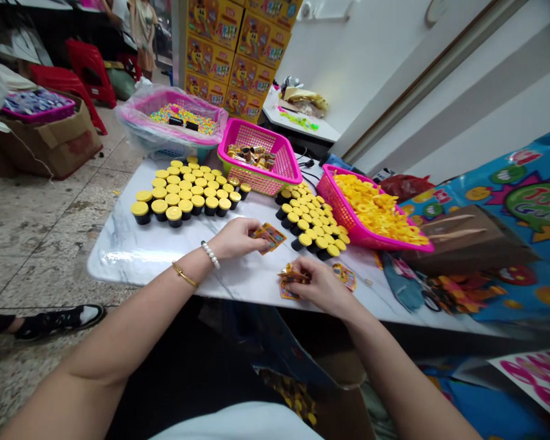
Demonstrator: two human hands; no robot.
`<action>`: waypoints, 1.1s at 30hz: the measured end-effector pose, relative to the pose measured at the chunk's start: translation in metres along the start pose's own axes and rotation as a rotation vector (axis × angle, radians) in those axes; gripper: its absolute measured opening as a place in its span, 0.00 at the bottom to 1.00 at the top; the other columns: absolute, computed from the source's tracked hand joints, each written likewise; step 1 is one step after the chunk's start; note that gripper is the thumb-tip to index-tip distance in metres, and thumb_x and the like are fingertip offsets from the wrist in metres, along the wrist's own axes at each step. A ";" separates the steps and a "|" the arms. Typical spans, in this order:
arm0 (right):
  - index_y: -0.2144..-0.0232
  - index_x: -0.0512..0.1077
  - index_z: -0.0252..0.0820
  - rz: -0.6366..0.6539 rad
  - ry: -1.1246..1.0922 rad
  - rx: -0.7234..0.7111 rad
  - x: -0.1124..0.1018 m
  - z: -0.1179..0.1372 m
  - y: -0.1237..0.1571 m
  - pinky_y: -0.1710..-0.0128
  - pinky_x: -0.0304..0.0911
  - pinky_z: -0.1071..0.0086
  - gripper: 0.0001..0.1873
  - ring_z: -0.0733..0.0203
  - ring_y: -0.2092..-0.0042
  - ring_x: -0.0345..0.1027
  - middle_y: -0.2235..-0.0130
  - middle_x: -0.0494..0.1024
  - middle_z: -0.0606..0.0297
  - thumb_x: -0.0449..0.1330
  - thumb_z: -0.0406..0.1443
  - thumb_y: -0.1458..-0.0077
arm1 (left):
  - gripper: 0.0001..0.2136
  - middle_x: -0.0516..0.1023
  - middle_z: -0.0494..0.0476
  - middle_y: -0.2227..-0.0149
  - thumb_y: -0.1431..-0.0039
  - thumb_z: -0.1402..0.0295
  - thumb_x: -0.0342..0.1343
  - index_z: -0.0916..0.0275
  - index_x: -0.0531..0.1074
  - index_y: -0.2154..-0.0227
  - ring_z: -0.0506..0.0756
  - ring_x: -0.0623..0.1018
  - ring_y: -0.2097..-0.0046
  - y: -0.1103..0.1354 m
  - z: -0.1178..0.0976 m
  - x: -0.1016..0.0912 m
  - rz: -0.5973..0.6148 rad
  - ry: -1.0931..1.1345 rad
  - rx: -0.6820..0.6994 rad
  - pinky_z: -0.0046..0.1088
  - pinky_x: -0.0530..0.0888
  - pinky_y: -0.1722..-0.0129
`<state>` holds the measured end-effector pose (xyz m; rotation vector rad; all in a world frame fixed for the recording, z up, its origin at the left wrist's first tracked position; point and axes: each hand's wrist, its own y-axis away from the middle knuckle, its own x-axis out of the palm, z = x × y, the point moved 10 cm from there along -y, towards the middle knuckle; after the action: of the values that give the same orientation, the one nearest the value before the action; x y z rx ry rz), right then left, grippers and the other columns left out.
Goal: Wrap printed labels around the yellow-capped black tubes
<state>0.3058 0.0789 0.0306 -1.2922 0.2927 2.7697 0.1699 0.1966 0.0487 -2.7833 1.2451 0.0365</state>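
Wrappers [271, 236]: small printed pieces, they are at the near part of your table, on this side of the cups.
Table [123, 256]: white with grey veins, it reaches in front of you from left to right.
Baskets: at the far side stand a plastic-covered candy basket [128, 116], a middle pink basket [256, 180] with brown-gold pieces, and a right pink basket [341, 214] with yellow pieces.
Cups: black with yellow lids, upright, in a left group [186, 186] and a right group [311, 220].
Left hand [238, 238]: your thumb and fingers are pinched together on the edge of one wrapper.
Right hand [318, 284]: your fingers are closed on a shiny wrapper [297, 272]; whether something is inside, I cannot tell.
Loose wrapper [345, 277]: it lies just beside your right hand.
Wrapper step: I judge that you handle single wrappers now; the next move calls for a light pinch, without bumping the cups.
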 end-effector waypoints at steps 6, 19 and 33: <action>0.72 0.61 0.45 0.112 -0.546 0.107 0.023 0.017 -0.029 0.68 0.66 0.68 0.21 0.62 0.71 0.70 0.71 0.75 0.71 0.70 0.38 0.63 | 0.12 0.79 0.57 0.72 0.52 0.68 0.63 0.67 0.77 0.64 0.49 0.74 0.72 0.003 -0.015 -0.022 -0.055 0.215 0.007 0.22 0.64 0.76; 0.50 0.73 0.40 -0.338 0.462 -0.144 -0.003 0.068 -0.093 0.61 0.66 0.62 0.22 0.51 0.60 0.75 0.50 0.78 0.50 0.63 0.39 0.47 | 0.04 0.68 0.49 0.82 0.56 0.70 0.60 0.64 0.73 0.80 0.49 0.66 0.77 0.008 0.018 -0.052 -0.048 -0.434 -0.258 0.25 0.58 0.77; 0.69 0.80 0.43 -0.444 -0.119 -0.430 -0.005 0.097 -0.086 0.65 0.64 0.67 0.11 0.60 0.68 0.71 0.71 0.80 0.63 0.58 0.38 0.41 | 0.04 0.78 0.54 0.74 0.50 0.70 0.63 0.63 0.80 0.72 0.53 0.73 0.71 0.036 0.003 -0.079 -0.356 -0.711 -0.195 0.29 0.64 0.69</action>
<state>0.2486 0.1825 0.0828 -1.0812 -0.5585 2.5731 0.0902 0.2318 0.0473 -2.6839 0.5899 1.0550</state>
